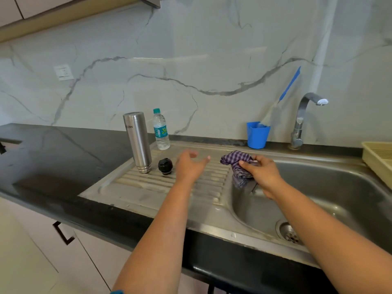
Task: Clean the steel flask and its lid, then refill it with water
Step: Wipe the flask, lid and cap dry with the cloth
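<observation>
The steel flask (138,142) stands upside down on the ribbed drainboard (148,185), its mouth resting on the steel. Its black lid (165,165) lies just to the right of it. My left hand (190,167) hovers open over the drainboard, right of the lid and touching nothing. My right hand (263,172) grips a purple checked cloth (238,166) at the left rim of the sink basin (331,187). Part of the cloth hangs down into the basin.
A small plastic water bottle (161,130) stands behind the flask. A blue cup (257,134) holding a blue brush stands by the wall, with the tap (303,117) to its right. A yellow rack (377,158) sits at the far right. Black counter (53,158) extends left.
</observation>
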A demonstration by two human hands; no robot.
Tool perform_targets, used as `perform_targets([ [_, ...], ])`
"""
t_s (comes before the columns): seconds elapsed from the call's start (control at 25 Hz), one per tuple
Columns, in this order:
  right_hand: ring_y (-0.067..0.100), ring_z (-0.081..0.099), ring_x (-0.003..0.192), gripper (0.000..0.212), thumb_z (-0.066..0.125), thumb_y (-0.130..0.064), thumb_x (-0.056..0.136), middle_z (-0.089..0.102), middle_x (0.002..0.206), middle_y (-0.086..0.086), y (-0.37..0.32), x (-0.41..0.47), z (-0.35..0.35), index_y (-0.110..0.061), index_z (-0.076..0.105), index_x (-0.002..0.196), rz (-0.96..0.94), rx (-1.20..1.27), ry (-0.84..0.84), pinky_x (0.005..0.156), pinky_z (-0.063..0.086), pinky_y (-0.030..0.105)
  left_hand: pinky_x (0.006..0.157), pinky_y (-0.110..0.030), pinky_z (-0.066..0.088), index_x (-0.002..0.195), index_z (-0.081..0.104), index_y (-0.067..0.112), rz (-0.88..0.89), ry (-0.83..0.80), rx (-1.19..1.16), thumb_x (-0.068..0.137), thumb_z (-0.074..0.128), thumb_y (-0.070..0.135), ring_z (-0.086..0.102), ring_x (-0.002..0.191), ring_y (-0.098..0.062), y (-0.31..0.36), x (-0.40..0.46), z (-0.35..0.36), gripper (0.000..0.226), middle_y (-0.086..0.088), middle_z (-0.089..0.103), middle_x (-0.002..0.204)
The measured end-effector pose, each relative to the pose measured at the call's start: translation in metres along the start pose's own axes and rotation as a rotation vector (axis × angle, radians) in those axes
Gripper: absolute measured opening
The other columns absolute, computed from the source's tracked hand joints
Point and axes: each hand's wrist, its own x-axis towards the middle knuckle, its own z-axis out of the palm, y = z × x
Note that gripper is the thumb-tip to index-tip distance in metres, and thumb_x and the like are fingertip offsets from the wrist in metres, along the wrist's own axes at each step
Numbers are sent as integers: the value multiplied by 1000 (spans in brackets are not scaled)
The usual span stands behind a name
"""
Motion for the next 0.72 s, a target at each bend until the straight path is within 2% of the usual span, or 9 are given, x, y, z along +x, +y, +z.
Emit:
perform_targets([
  [0.08,12,64,84,24,76,-19,81,69,96,-1,-5,-20,-16,-15,64,101,-232,-259,76,79,51,25,94,-35,50,101,64,15,-252,-238,-352,85,67,55,60,104,-21,26,-29,17,43,-3,66,108],
  [0.16,-2,61,77,28,78,-15,78,65,96,-5,-11,-40,-31,-19,63,102,-437,-382,83,71,49,15,94,-35,50,101,62,11,-397,-455,-590,90,62,51,60,102,-21,47,-56,34,41,-5,66,100],
  [0.24,-4,62,84,38,82,-11,71,63,104,-4,-12,-54,-49,-25,60,98,-512,-419,0,73,52,15,91,-32,50,109,61,8,-389,-509,-834,95,62,31,61,100,-20,59,-73,47,27,-6,66,98],
  [0.28,0,62,96,46,86,-14,66,60,113,-3,-12,-60,-61,-29,59,100,-466,-411,-71,81,53,21,88,-31,52,115,60,8,-337,-514,-919,95,62,21,63,99,-20,66,-81,51,24,-7,67,99],
  [0.36,12,48,119,64,88,-27,63,48,130,-7,-20,-72,-85,-34,50,115,-272,-320,-216,96,45,35,82,-32,55,112,60,12,-98,-489,-827,93,64,10,66,96,-22,77,-87,55,19,-7,69,100],
  [0.44,13,35,129,78,81,-38,66,39,138,-8,-30,-82,-111,-31,37,131,-176,-203,-204,103,34,35,80,-32,53,98,58,21,184,-509,-536,91,66,6,65,90,-19,92,-96,58,17,-3,67,95],
  [0.56,10,42,128,90,77,-41,67,46,138,-8,-40,-88,-143,-29,32,143,-168,-172,-241,106,34,33,83,-33,50,96,55,26,419,-623,-322,91,66,12,61,89,-14,119,-111,61,19,3,63,92],
  [0.64,16,56,118,74,79,-43,68,63,124,-3,-45,-99,-161,-22,51,133,-118,-136,-292,102,41,35,89,-35,51,104,57,21,473,-634,-353,92,66,16,64,96,-18,136,-123,64,16,2,66,98],
  [0.72,23,62,110,43,73,-37,76,71,109,4,-47,-105,-177,-14,66,112,-84,-39,-222,100,44,39,90,-33,53,109,57,18,453,-519,-406,93,66,19,66,100,-18,149,-134,74,19,-1,68,103],
])
